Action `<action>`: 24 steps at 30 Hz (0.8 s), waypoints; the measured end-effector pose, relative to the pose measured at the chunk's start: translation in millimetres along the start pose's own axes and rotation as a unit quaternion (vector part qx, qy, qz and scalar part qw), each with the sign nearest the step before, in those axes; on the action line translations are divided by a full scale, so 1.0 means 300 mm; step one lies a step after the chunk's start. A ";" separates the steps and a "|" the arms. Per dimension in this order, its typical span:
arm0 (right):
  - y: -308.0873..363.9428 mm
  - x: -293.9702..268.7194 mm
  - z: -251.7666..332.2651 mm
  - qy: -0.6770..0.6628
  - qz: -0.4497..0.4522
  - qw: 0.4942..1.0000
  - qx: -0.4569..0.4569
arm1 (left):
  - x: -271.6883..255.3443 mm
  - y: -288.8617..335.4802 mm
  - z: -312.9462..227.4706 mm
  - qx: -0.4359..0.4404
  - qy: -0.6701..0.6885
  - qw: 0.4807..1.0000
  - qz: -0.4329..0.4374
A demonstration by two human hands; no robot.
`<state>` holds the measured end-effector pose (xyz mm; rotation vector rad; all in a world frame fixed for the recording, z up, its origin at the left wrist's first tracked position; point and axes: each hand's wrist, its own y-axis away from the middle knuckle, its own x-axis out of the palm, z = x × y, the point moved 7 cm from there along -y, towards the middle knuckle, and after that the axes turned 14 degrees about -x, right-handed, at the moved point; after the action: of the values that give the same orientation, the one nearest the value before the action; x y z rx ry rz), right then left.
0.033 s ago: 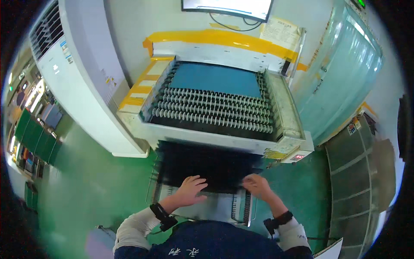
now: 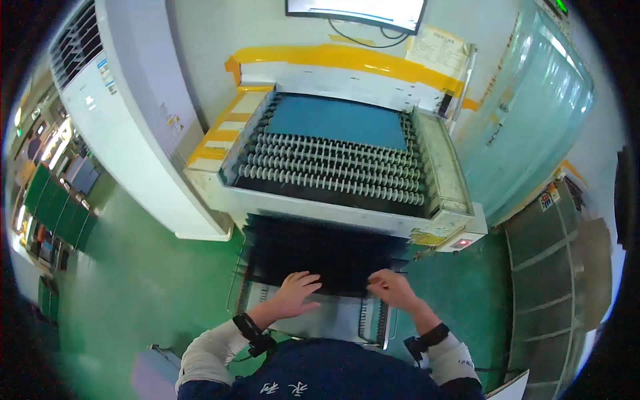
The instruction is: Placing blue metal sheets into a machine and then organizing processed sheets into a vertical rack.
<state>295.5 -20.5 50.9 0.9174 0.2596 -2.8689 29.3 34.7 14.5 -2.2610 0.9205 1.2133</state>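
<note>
My left hand (image 2: 297,293) is open, its fingers stretched out over the near left part of a row of dark, thin panels (image 2: 320,257). At the near right edge of those panels is my right hand (image 2: 395,289), fingers curled and pressed together; whether a panel edge is between them is hidden. The panels are blurred and overlap in a metal rack (image 2: 320,320) with toothed side strips, directly in front of me. Beyond them stands a roller conveyor machine (image 2: 327,163), a flat blue panel (image 2: 337,122) lying on its far rollers.
A tall white air conditioner (image 2: 133,120) stands left of the machine. A small control box (image 2: 460,242) sits at the machine's right corner. Grey metal panelling (image 2: 543,267) lines the right side, below a translucent curtain (image 2: 533,133). A screen (image 2: 360,10) hangs above.
My right hand has shifted slightly left along the panels' near edge. My left hand stays in about the same place, and the view has turned a little.
</note>
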 end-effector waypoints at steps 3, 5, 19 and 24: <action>-0.048 0.160 0.077 0.093 0.098 0.985 -0.109 | 0.017 0.041 -0.002 -0.030 -0.016 0.999 -0.008; -0.054 0.219 0.113 0.129 0.122 0.973 -0.145 | 0.012 0.048 -0.017 -0.044 -0.037 0.998 -0.015; -0.044 0.310 0.213 0.223 0.101 0.933 -0.265 | 0.002 0.086 -0.052 -0.100 -0.045 0.993 -0.045; -0.036 0.350 0.193 0.225 0.114 0.930 -0.267 | 0.014 0.055 -0.025 -0.077 -0.044 0.994 -0.061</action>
<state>176.2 -27.6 37.3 1.3493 0.8586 -2.1607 23.5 17.1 14.1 -2.3221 0.6678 1.3581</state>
